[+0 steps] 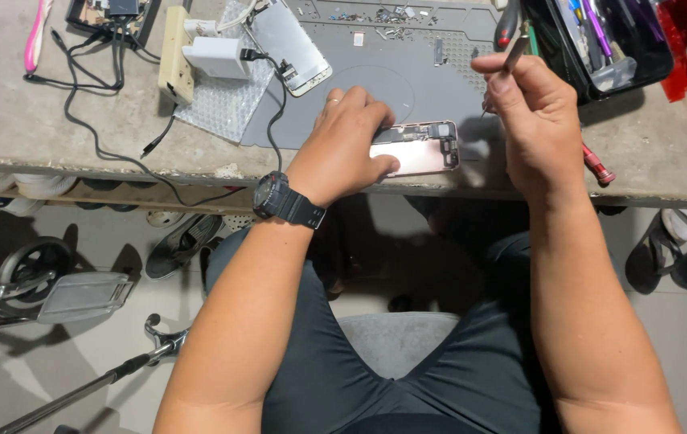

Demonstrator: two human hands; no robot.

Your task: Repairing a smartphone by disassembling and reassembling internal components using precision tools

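left hand (349, 145): fingers pressed flat on glossy pink opened phone (424, 149) | right hand (535, 120): fingers pinched on thin metal tool (515, 50)

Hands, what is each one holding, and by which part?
Right hand pinches a thin metal tool by its upper shaft. Left hand presses down on the opened phone at its left end.

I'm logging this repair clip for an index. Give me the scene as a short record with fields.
setting: concrete workbench with a grey work mat
left hand: pressing down on an opened pink phone body at the bench edge; black wristwatch on the wrist
right hand: holding a thin tool, raised beside the phone
nearby: detached phone screen, white charger on a power strip, black tool tray, red-handled screwdriver
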